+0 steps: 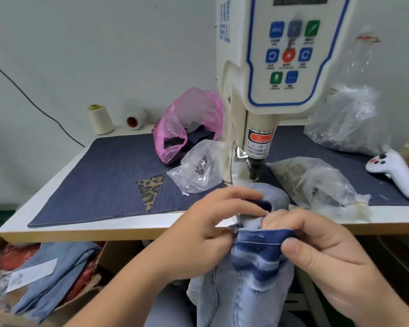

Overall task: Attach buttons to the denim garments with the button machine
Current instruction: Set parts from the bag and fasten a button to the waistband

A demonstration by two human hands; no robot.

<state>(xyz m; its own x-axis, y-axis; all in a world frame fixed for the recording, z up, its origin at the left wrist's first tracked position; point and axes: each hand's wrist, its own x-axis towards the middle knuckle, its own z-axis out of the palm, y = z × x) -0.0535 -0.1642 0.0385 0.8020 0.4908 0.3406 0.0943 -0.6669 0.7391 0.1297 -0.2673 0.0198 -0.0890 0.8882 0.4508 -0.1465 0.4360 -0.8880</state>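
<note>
A light blue denim garment (250,279) hangs over the table's front edge, its waistband folded up just in front of the button machine (269,67). My left hand (213,223) pinches the left end of the waistband, fingers reaching over the fold. My right hand (316,246) grips the right end, thumb pressed on the stitched hem. The machine's punch head (254,171) stands just behind the folded cloth, apart from it. A clear bag of metal buttons (198,168) lies left of the machine.
A dark denim mat (104,175) covers the white table (80,228). Behind are a pink bag (187,123), two thread cones (100,119) and clear bags (321,182). A white controller-shaped toy (392,171) lies at right. Folded jeans (52,274) fill a box at lower left.
</note>
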